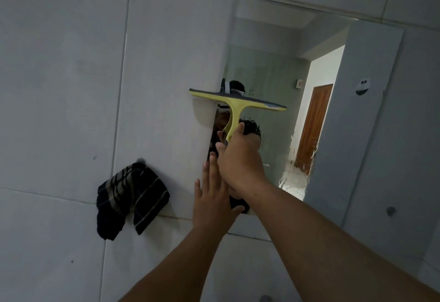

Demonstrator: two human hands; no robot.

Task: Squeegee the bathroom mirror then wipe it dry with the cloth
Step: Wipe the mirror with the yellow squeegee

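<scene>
A frameless mirror (269,63) hangs on the grey tiled wall. My right hand (240,156) grips the handle of a yellow squeegee (234,103); its grey-edged blade lies across the mirror's left edge, partly over the tile. My left hand (213,197) is flat and open, fingers spread, pressed against the mirror's lower left part just below my right hand. A dark striped cloth (129,198) hangs from a small wall hook (141,160) to the left of the mirror, apart from both hands.
The mirror reflects a wooden door (314,125) and a lit doorway. A small round fitting (363,86) sits on the tile right of the mirror. Wall screws or studs (390,210) dot the lower right tiles.
</scene>
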